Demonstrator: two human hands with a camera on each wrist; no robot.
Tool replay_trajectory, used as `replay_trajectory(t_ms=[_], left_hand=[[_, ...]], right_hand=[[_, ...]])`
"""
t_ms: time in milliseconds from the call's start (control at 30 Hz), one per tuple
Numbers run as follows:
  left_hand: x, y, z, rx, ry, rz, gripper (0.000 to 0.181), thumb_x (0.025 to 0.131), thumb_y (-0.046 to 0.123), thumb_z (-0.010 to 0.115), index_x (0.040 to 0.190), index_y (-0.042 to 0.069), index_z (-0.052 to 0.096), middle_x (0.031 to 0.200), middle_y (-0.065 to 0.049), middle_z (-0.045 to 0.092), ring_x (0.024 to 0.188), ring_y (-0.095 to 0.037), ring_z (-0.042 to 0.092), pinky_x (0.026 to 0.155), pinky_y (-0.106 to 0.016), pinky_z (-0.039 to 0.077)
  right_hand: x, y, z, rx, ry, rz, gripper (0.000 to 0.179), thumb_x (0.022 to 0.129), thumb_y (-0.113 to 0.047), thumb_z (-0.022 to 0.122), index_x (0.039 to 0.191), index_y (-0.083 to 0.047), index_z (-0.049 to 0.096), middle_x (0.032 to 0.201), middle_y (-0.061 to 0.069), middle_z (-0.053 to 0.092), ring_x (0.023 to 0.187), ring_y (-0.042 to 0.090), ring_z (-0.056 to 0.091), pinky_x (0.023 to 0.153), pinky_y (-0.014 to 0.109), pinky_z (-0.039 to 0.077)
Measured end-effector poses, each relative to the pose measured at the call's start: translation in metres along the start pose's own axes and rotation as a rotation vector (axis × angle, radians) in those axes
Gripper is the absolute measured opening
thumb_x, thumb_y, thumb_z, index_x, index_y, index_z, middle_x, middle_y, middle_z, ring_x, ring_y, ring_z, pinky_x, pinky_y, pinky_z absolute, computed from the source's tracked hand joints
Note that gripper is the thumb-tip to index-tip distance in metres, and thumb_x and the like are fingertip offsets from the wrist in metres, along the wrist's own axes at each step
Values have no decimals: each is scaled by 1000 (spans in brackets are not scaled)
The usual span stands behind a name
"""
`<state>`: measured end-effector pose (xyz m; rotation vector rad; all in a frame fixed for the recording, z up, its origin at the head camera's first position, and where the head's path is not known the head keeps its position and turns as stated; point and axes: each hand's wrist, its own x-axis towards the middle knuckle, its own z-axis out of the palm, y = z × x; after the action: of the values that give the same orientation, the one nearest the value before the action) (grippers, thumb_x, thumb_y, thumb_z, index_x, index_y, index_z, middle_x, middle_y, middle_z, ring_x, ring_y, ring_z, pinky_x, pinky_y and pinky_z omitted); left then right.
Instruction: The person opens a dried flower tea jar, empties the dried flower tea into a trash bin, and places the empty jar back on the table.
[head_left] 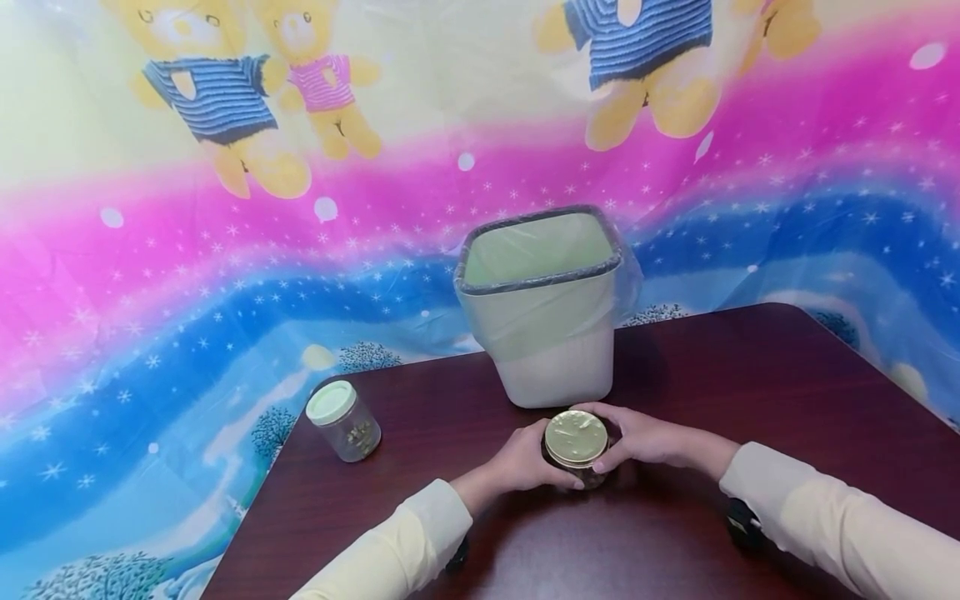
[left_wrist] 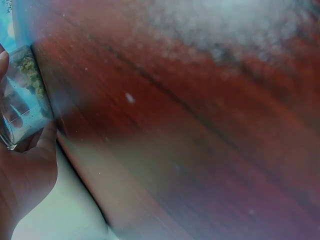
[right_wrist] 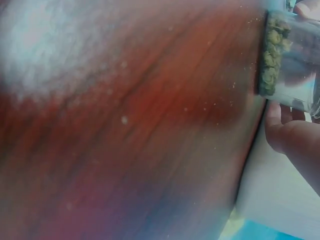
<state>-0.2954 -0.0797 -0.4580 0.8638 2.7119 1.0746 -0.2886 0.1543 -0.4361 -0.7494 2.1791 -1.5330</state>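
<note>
A clear jar with a gold-coloured top (head_left: pixel 576 436) stands upright on the dark red-brown table, in front of the bin. My left hand (head_left: pixel 522 460) holds its left side, thumb towards me. From the right, my right hand (head_left: pixel 636 435) grips the same jar, its fingers behind and thumb at the front. In the right wrist view, small greenish dried pieces (right_wrist: pixel 273 55) lie at the jar's bottom. The left wrist view catches only part of the jar (left_wrist: pixel 27 100) at its edge, beside my left hand (left_wrist: pixel 30 172).
A second clear jar (head_left: pixel 352 435) with a pale green lid and some dried pieces stands at the table's left edge. Behind my hands is a pale bin (head_left: pixel 555 358) with a grey rim and a clear plastic liner. A printed bear curtain (head_left: pixel 420 208) hangs behind the table (head_left: pixel 420 533).
</note>
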Motion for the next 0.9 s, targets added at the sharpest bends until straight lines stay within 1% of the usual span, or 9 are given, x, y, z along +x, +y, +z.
replay_trajectory(t_ms=[67,200,333,433,500,600,733,833,900], left_hand=[[0,0,0,1,4,2,72,58,37,94,118,13,60,100,13,64,92,-1,58,82,-20,47],[-1,0,0,-5,8,3,72,58,36,94,117,13,60,100,13,64,92,-1,58,81,-20,47],[-1,0,0,-9,6,6,72,58,36,94,118,13,60,101,13,64,92,-1,59,81,-20,47],[0,1,0,-2,2,3,72,59,36,94,118,12,60,101,12,64,91,-1,59,81,-20,47],[-1,1,0,1,-2,1,71,60,36,93,118,12,60,101,11,64,91,-1,59,81,-20,47],[-1,2,-1,2,-5,-2,71,60,36,93,117,11,59,100,11,64,90,-2,59,80,-19,47],[-1,1,-2,4,0,1,70,62,36,92,117,10,60,99,10,64,90,-2,59,80,-20,47],[-1,0,-2,15,6,8,68,63,37,91,117,10,60,99,10,64,90,-2,59,80,-20,47],[-1,0,-2,24,10,20,67,64,37,91,117,10,61,99,9,65,90,-3,59,80,-20,48]], right_hand=[[0,-1,0,-3,-7,0,87,73,-13,82,146,-3,37,135,13,49,124,30,41,101,43,32],[-2,-4,2,-14,5,2,90,73,-13,82,147,-1,34,137,15,47,126,33,39,102,45,30],[-4,-8,7,-6,51,6,94,71,-11,83,147,4,30,135,17,48,124,33,41,102,45,31],[-7,-11,15,4,130,-3,94,71,-11,84,145,8,28,130,19,51,119,32,47,98,41,37],[-9,-13,24,11,206,-2,93,72,-10,85,143,10,28,128,21,52,116,32,51,95,39,41],[-12,-17,38,1,332,36,93,71,-11,86,140,11,29,126,24,53,114,35,53,92,40,44],[-14,-22,54,-46,471,109,96,66,-15,90,137,12,31,127,28,52,117,37,51,96,46,41],[-14,-24,62,-69,537,135,99,63,-17,92,136,12,31,130,28,49,119,37,49,100,48,37],[-14,-26,67,-72,566,143,100,62,-17,93,135,11,31,131,29,45,119,38,48,101,49,35]])
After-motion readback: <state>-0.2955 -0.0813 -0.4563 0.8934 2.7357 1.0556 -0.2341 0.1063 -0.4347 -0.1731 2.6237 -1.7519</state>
